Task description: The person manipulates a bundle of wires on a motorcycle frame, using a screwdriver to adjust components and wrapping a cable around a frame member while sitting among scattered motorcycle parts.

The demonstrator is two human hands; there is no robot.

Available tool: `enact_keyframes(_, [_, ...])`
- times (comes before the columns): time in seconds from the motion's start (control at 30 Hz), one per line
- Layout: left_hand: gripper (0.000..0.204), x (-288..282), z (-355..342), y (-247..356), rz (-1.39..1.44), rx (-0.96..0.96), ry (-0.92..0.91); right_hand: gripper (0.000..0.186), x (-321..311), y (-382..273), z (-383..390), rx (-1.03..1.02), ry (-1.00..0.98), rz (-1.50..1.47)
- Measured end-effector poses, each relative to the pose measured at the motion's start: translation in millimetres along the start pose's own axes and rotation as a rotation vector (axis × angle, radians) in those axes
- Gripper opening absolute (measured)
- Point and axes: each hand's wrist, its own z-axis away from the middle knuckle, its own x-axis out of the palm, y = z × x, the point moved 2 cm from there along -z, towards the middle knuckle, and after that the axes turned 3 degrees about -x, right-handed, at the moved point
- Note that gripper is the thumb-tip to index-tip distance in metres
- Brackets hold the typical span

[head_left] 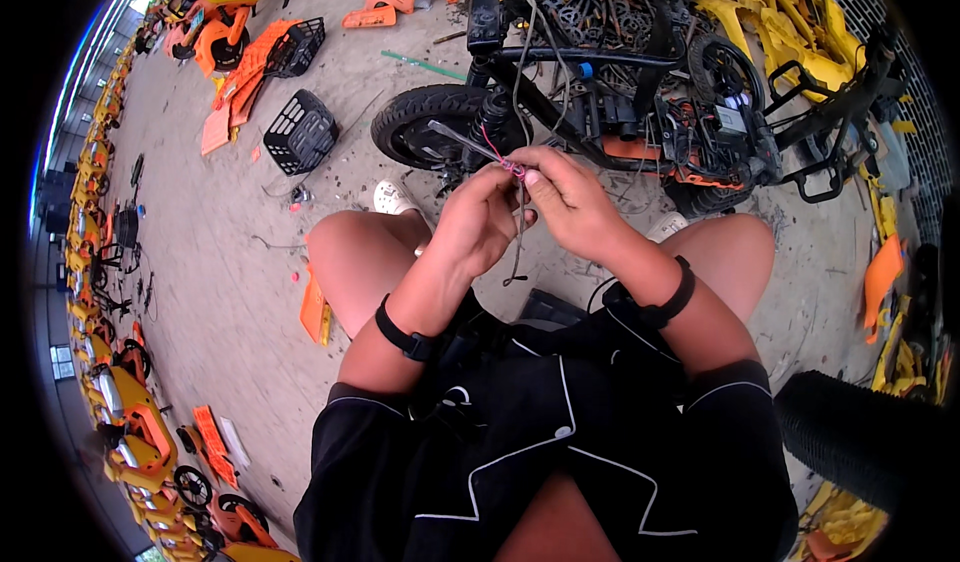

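Note:
Close together in front of the stripped scooter frame, both my hands are closed on thin wires. My left hand pinches a bundle with pink and dark strands between thumb and fingers. From the other side, my right hand grips the same bundle with its thumb pressed on it. A dark cable hangs below the fingers and ends in a small bend. Up to the left of the fingertips reaches a slim grey rod-like piece; I cannot make out its kind or what holds it.
A black-tyred wheel lies just beyond my hands. Exposed wiring and parts fill the frame on the right. Black baskets and orange panels lie on the floor to the left. Yellow body parts are heaped at the far right.

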Motion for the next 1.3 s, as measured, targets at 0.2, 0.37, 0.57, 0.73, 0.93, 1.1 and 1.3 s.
enact_keyframes(0.2, [0.023, -2.9, -0.9, -1.5, 0.012, 0.065, 0.027, 0.032, 1.0, -6.0, -3.3, -0.178, -0.014, 0.25])
enact_keyframes(0.37, [0.02, 0.8, -5.2, -4.8, 0.054, 0.078, 0.091, 0.024, 3.8, 11.7, -5.0, 0.037, 0.049, 0.137])
enact_keyframes(0.57, [0.026, 1.3, -16.9, 6.2, 0.158, 0.207, 0.105, 0.023, 9.6, 8.3, -10.4, 0.022, 0.12, 0.089])
enact_keyframes(0.73, [0.026, -17.7, -28.4, 21.3, 0.305, 0.26, -0.004, 0.025, 13.6, -4.2, -15.1, 0.026, 0.078, 0.177])
enact_keyframes(0.93, [0.024, -11.2, -23.3, 46.8, 0.416, 0.378, 0.022, 0.026, 21.2, 1.1, -24.8, -0.059, 0.189, 0.189])
enact_keyframes(1.1, [0.02, -13.0, -27.2, 57.6, 0.353, 0.374, 0.155, 0.019, 24.4, -9.2, -30.4, -0.232, 0.212, 0.203])
enact_keyframes(1.3, [0.019, -29.8, -35.8, 73.6, 0.334, 0.243, 0.182, 0.016, 31.5, -17.4, -30.4, -0.257, 0.096, 0.351])
